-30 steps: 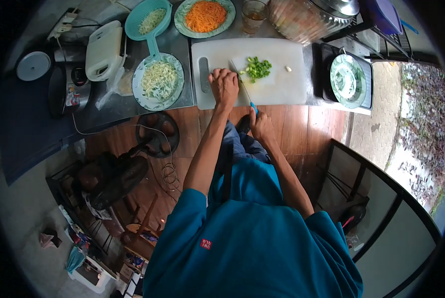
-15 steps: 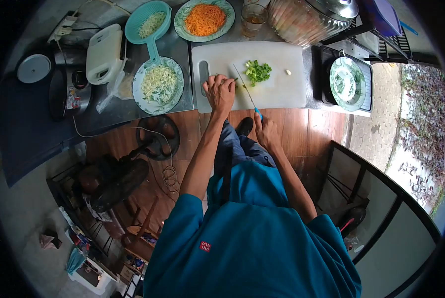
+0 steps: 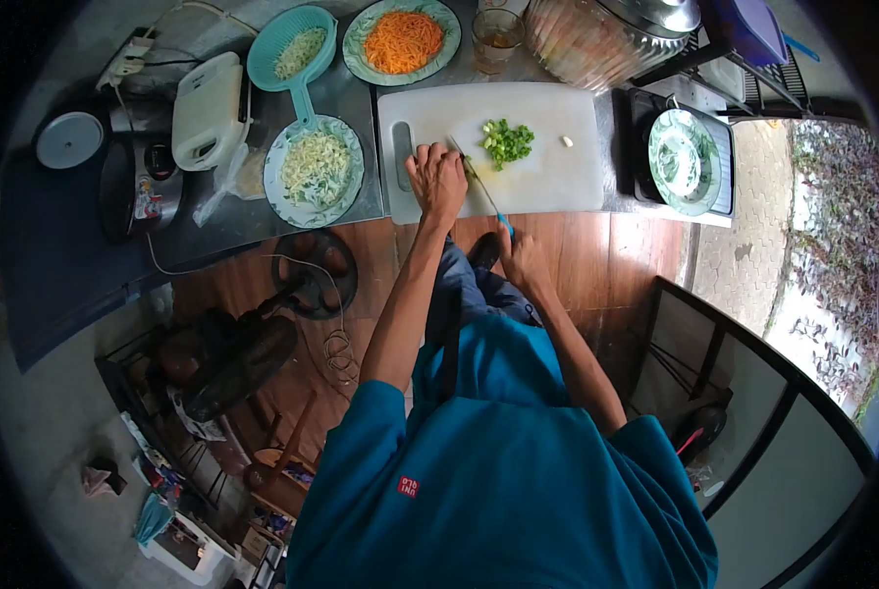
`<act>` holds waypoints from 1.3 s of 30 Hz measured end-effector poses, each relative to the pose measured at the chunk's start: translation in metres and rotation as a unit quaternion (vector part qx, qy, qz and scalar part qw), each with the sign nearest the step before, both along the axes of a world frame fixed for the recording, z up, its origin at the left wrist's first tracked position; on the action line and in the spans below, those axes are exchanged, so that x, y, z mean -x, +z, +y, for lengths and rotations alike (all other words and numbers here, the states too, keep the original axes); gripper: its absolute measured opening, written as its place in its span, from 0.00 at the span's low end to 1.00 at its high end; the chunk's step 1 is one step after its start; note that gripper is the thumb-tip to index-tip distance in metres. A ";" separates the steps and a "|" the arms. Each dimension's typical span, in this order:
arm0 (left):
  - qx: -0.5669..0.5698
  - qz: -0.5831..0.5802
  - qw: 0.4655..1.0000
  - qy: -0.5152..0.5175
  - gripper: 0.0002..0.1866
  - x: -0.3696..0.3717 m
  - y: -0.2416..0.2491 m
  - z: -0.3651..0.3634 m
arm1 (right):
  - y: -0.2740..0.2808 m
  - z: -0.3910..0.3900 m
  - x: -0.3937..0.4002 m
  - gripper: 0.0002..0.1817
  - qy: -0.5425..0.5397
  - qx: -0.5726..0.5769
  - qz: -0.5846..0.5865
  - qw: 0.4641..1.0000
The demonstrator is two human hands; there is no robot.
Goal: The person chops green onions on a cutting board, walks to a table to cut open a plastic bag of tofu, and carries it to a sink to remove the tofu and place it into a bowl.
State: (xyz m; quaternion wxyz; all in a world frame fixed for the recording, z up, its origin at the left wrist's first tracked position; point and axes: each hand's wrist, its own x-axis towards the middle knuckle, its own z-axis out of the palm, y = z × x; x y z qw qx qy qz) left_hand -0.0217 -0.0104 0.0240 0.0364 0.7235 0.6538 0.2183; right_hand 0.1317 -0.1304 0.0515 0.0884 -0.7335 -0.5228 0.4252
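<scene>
On the white cutting board [image 3: 563,187], my left hand [image 3: 437,185] is closed with its fingers bent down over a green onion stalk; only the green end beside the fingertips shows. My right hand [image 3: 525,263], at the board's front edge, is wrapped round the blue handle of a knife [image 3: 485,188]. The blade slants up and left across the board, its upper part close against my left fingers. A pile of chopped green onion [image 3: 507,143] lies just right of the blade. Farther right sits a small pale piece [image 3: 567,141] resembling a garlic clove.
Behind the board stand a plate of shredded carrot [image 3: 402,43], a glass [image 3: 497,44] and a large clear ribbed container [image 3: 596,39]. To the left are a plate of pale shreds [image 3: 314,175] and a teal strainer [image 3: 263,61]; to the right, a patterned dish [image 3: 686,162].
The knife has shifted left, bringing its blade closer to my left fingers. My right hand moved slightly left with it. My left hand stays at nearly the same spot.
</scene>
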 end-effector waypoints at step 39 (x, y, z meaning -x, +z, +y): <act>-0.047 -0.200 0.976 -0.071 0.05 0.022 -0.020 0.006 | -0.004 0.019 0.025 0.30 -0.014 -0.074 0.029 0.997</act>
